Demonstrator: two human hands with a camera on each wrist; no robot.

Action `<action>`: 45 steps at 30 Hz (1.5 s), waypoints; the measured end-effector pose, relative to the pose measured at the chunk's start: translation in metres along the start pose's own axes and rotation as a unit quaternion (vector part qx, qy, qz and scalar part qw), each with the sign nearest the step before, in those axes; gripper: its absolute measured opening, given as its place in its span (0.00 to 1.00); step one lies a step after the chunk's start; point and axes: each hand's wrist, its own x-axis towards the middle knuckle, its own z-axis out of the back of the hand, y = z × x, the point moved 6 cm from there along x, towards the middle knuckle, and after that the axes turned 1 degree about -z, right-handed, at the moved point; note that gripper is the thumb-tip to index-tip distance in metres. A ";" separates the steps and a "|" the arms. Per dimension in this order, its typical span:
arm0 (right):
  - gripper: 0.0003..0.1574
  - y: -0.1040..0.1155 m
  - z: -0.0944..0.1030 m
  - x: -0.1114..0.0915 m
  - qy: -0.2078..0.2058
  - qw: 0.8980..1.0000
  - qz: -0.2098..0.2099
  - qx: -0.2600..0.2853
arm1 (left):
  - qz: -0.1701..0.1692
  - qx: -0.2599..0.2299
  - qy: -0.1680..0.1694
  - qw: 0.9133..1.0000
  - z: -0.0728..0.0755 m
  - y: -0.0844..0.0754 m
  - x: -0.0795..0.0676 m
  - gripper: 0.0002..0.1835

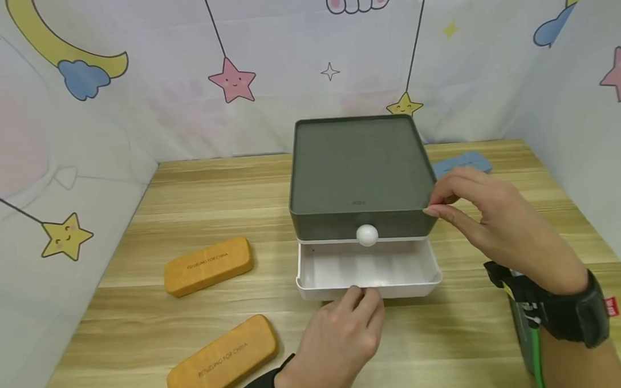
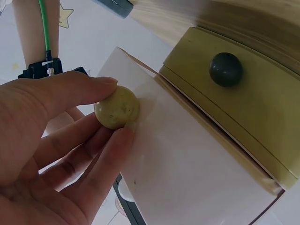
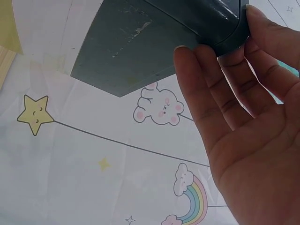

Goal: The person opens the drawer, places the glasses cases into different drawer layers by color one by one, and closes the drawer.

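A grey-green drawer box (image 1: 362,163) with a white round knob (image 1: 367,235) on its upper front stands at the table's middle. Below that, its white lower drawer (image 1: 364,266) is pulled out, and the part of its inside that shows holds nothing. My left hand (image 1: 341,335) is at the drawer's front; in the left wrist view its thumb and fingers pinch the drawer's round knob (image 2: 117,108). My right hand (image 1: 485,210) pinches the box's front right corner. In the right wrist view, thumb and fingers lie on either side of that corner (image 3: 229,37).
Two orange-yellow oblong cases (image 1: 210,266) with printed lettering lie to the left on the wood-patterned table (image 1: 218,203). Behind the box's right side, a blue case (image 1: 468,161) is partly hidden. A grey-green object (image 1: 522,329) lies under the right wrist. Printed cloth walls (image 1: 287,120) enclose the table.
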 end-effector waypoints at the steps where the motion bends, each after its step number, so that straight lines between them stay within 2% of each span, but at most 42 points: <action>1: 0.21 0.000 0.000 0.000 0.000 1.000 0.001 0.000 | -0.003 0.003 -0.006 1.000 0.001 -0.001 0.000 0.21; 12: 0.18 0.000 0.000 0.001 0.011 1.000 -0.008 0.000 | -0.029 0.049 -0.047 0.997 0.019 -0.007 0.001 0.22; 21: 0.19 0.000 0.000 0.001 0.007 1.000 -0.008 0.004 | -0.029 0.053 -0.066 0.996 0.014 -0.015 -0.006 0.24; 28: 0.20 0.000 0.000 0.001 0.003 1.000 -0.006 -0.001 | -0.035 0.032 -0.053 0.997 0.013 -0.018 -0.010 0.25; 37: 0.20 -0.001 0.000 0.002 0.003 1.000 -0.007 0.001 | -0.045 0.021 -0.066 0.997 0.018 -0.025 -0.013 0.23; 45: 0.23 0.000 0.000 0.001 -0.009 1.000 -0.004 -0.001 | -0.030 -0.005 -0.037 0.999 0.019 -0.029 -0.014 0.23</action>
